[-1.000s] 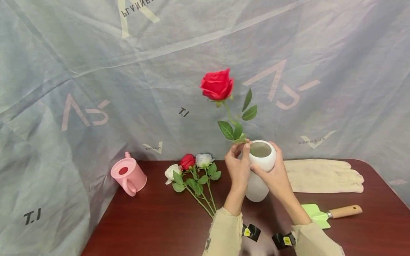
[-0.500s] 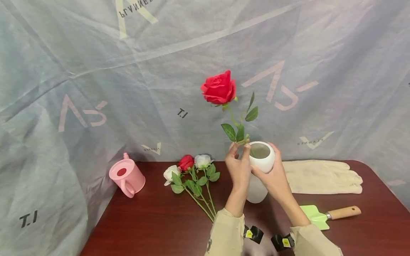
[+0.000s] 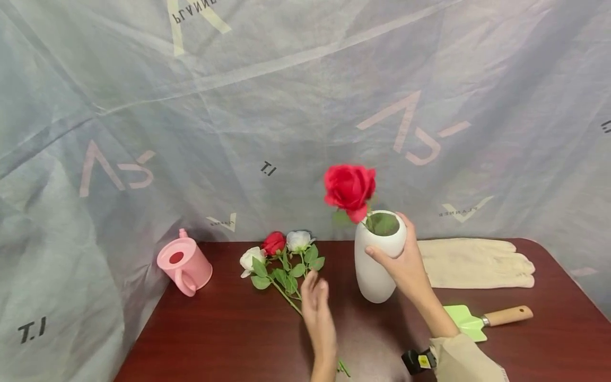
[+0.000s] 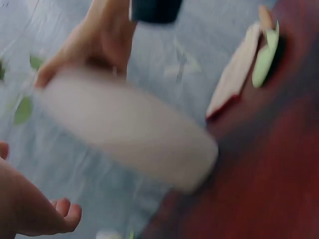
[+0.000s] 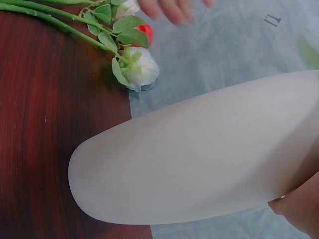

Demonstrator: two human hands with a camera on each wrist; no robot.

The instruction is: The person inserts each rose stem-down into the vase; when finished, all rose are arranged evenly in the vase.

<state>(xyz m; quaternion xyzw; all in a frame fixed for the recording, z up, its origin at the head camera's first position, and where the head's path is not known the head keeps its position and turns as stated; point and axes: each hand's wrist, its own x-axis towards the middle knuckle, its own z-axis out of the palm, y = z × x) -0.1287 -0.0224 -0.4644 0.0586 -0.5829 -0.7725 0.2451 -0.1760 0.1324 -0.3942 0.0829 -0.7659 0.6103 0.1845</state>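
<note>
A white vase (image 3: 377,265) stands on the table, its neck gripped by my right hand (image 3: 406,268) with the thumb across the front. From its mouth rises a red rose (image 3: 350,188), leaning left over the rim, stem and some leaves down inside. My left hand (image 3: 319,315), blurred and holding nothing, is in the air left of the vase. Just behind it lie several cut roses: a white rose (image 3: 253,261), another red rose (image 3: 274,243) and a pale bluish-white rose (image 3: 299,241). In the left wrist view the vase (image 4: 129,124) is blurred.
A pink watering can (image 3: 188,268) stands at the table's left. Cream gloves (image 3: 477,262) lie at the back right, and a green trowel (image 3: 468,322) with a wooden handle lies in front of them. Grey sheeting (image 3: 267,122) hangs behind the table.
My left hand has let go of the rose and moved left and towards me. The rose has dropped lower into the vase. My right hand still grips the vase.
</note>
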